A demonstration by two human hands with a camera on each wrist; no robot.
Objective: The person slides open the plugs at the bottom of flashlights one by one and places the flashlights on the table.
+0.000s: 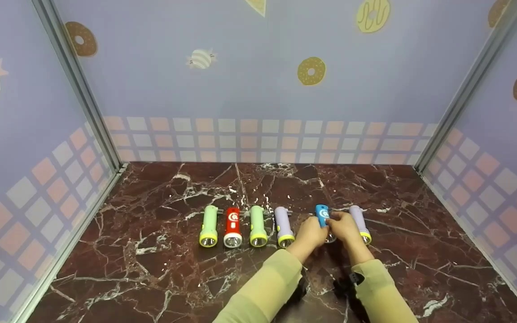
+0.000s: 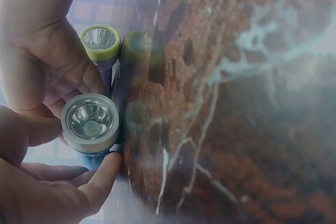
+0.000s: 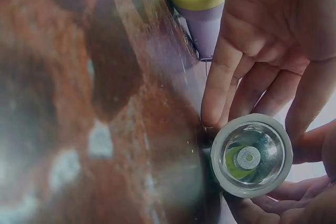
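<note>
A blue flashlight (image 1: 322,213) with a silver lens rim lies on the marble-patterned surface between two purple flashlights. My left hand (image 1: 311,232) grips its left side. From the other side my right hand (image 1: 344,226) holds it, thumb against the body. In the left wrist view the lens end (image 2: 90,124) faces the camera, with the left hand (image 2: 58,182) below it and the right hand (image 2: 58,61) above. The right wrist view shows the silver rim (image 3: 252,156) framed by fingers of both hands. The hands cover much of the flashlight's body.
Left of the hands stand in a row a green flashlight (image 1: 209,226), a red one (image 1: 233,228), another green one (image 1: 257,226) and a purple one (image 1: 283,226). A second purple flashlight (image 1: 359,224) lies just right of the right hand. Patterned panels (image 1: 258,89) enclose the back and sides.
</note>
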